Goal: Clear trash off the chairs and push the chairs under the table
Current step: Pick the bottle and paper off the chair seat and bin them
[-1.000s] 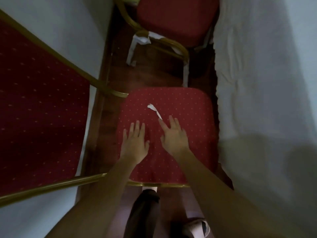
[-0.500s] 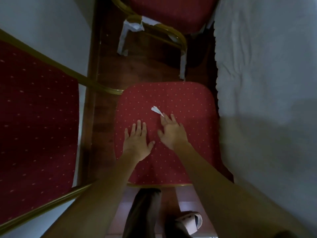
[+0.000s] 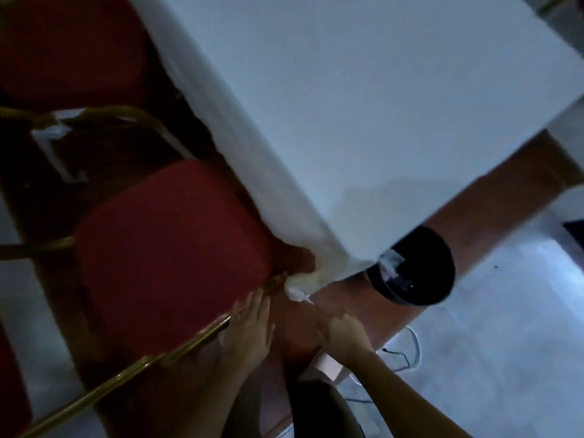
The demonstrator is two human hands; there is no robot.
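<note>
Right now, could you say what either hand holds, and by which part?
The left hand holds nothing. A white scrap lies at the fingertips of the right hand; blur hides whether it's pinched.

The picture was dim and bluish, smeared by motion blur; the white tablecloth (image 3: pixel 363 105) was brightest, the red chair seat (image 3: pixel 170 248) lay in deep shadow.

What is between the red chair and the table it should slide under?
Only the white cloth hanging off the table beside the chair seat. Nothing else shows between them, though the picture is blurred.
</note>
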